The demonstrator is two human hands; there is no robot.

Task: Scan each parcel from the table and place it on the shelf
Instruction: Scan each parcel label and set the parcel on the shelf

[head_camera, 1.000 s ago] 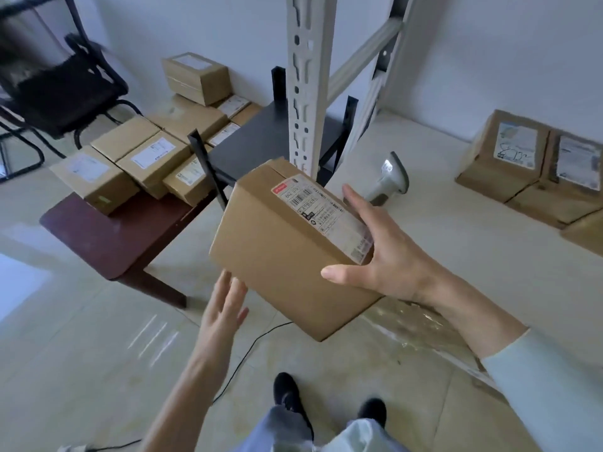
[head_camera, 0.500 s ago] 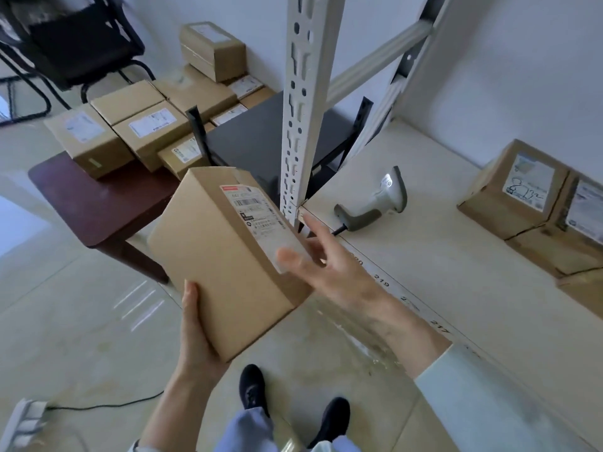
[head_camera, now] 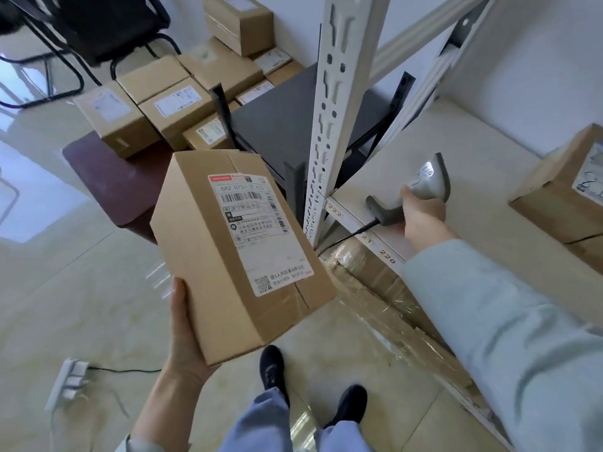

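Shelf [head_camera: 463, 177]: scanner [head_camera: 421, 190] lies on its board.
Worktop [head_camera: 107, 177]: carries other parcels.
Parcel [head_camera: 228, 256]: label up, held beside the shelf post.
Left hand [head_camera: 186, 334]: cradles the parcel's lower corner.
Right hand [head_camera: 421, 216]: wrapped around the scanner's handle.

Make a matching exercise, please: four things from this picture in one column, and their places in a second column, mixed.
Things:
1. parcel with the label facing up
2. scanner
3. power strip
4. black chair

Places:
A. on the floor, lower left
B. on the white shelf, under the right hand
C. held in the left hand
D. far upper left, behind the table

Pairs: 1-C, 2-B, 3-A, 4-D
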